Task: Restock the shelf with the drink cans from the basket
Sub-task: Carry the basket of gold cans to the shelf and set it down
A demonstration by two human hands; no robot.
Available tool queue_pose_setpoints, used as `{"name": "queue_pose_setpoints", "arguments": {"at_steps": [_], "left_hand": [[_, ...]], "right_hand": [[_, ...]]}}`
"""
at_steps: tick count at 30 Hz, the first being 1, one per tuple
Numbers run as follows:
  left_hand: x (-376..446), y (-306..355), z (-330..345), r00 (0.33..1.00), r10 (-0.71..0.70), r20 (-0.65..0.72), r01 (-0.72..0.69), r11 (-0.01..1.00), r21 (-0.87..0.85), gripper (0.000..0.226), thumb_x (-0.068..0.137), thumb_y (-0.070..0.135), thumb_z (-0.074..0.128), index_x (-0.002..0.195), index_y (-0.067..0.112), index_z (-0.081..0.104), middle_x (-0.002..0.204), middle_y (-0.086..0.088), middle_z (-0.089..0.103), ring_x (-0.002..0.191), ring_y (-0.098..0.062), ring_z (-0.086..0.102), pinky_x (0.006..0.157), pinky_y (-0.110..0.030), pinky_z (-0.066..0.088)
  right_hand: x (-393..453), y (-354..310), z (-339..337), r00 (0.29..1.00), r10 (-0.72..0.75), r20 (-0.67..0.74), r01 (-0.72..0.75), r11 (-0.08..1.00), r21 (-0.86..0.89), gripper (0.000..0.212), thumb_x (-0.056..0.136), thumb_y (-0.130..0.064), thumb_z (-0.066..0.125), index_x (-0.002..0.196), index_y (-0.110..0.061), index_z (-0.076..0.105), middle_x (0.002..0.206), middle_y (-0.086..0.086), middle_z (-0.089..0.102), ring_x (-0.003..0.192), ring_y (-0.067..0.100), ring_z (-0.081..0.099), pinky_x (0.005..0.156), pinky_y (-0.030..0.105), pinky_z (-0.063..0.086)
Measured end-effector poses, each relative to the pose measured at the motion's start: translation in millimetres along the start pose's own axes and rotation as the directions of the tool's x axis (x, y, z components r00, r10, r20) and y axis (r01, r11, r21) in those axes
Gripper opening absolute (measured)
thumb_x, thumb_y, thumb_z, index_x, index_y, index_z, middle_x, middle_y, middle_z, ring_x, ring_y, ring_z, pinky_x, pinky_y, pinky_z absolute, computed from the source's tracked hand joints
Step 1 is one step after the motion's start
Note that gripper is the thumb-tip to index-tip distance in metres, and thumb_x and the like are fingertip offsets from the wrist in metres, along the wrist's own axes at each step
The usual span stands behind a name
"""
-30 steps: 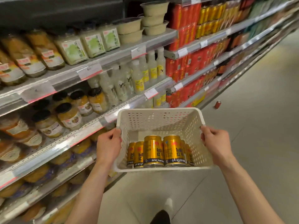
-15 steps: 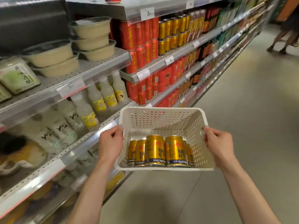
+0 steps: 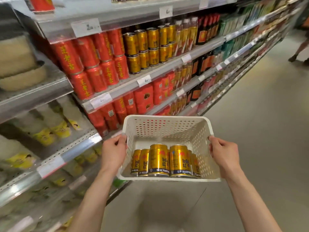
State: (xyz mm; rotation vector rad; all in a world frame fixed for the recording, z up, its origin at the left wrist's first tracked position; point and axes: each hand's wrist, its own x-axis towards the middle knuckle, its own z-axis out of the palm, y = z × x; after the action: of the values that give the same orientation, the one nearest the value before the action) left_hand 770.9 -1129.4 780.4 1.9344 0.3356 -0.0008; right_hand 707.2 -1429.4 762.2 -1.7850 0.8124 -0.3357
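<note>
Basket far half open above the gold cans; shelf face packed with stacked cans; aisle floor right unobstructed.

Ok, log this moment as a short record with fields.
carried: white basket, held over the aisle floor
left hand: grip on the basket's left rim
right hand: grip on the basket's right rim
contents: gold cans, upright at the near wall
matching stock: gold cans on shelf, right of the red cans
placed: none yet

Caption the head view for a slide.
Both hands, left and right, carry a white basket of gold cans past stocked shelves.
</note>
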Motion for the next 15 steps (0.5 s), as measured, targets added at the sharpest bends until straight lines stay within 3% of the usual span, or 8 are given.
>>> {"name": "queue_pose_setpoints", "arguments": {"at_steps": [3,7,12,15], "left_hand": [[14,21,48,1.0,0.006,-0.011,-0.006,1.0,0.005,0.038,0.103,0.028,0.052,0.067,0.033,0.064,0.09,-0.017,0.077,0.078,-0.028,0.066,0.087,-0.054,0.056],[37,47,106,1.0,-0.008,-0.007,0.008,1.0,-0.011,0.037,0.101,0.028,0.053,0.071,0.032,0.073,0.076,-0.004,0.074,0.075,-0.024,0.062,0.08,-0.046,0.055],[79,74,182,1.0,-0.001,0.002,0.001,1.0,-0.008,0.034,0.1,0.032,0.053,0.084,0.016,0.078,0.078,-0.01,0.076,0.072,-0.024,0.062,0.082,-0.053,0.056],[108,89,231,1.0,0.025,0.001,-0.025,1.0,-0.007,0.035,0.101,0.031,0.052,0.088,0.014,0.079,0.085,-0.014,0.077,0.071,-0.023,0.061,0.077,-0.047,0.055]], "right_hand": [[57,-7,-19,1.0,-0.008,0.005,0.007,1.0,0.007,0.049,0.098,-0.029,0.059,0.062,0.004,0.058,0.061,0.011,0.047,0.06,0.021,0.037,0.049,0.029,0.026],[123,-9,-40,1.0,0.007,0.029,-0.008,0.999,0.037,0.049,0.099,-0.027,0.059,0.063,0.006,0.057,0.062,0.012,0.046,0.061,0.021,0.037,0.047,0.029,0.026],[207,-12,-57,0.999,-0.016,0.038,0.015,1.0,0.023,0.043,0.099,-0.026,0.059,0.061,-0.007,0.058,0.06,0.012,0.048,0.06,0.02,0.039,0.055,0.031,0.029],[269,-9,-59,1.0,0.011,0.013,-0.012,0.998,0.064,0.042,0.097,-0.024,0.061,0.057,-0.011,0.059,0.055,0.005,0.047,0.059,0.02,0.038,0.059,0.031,0.033]]}}
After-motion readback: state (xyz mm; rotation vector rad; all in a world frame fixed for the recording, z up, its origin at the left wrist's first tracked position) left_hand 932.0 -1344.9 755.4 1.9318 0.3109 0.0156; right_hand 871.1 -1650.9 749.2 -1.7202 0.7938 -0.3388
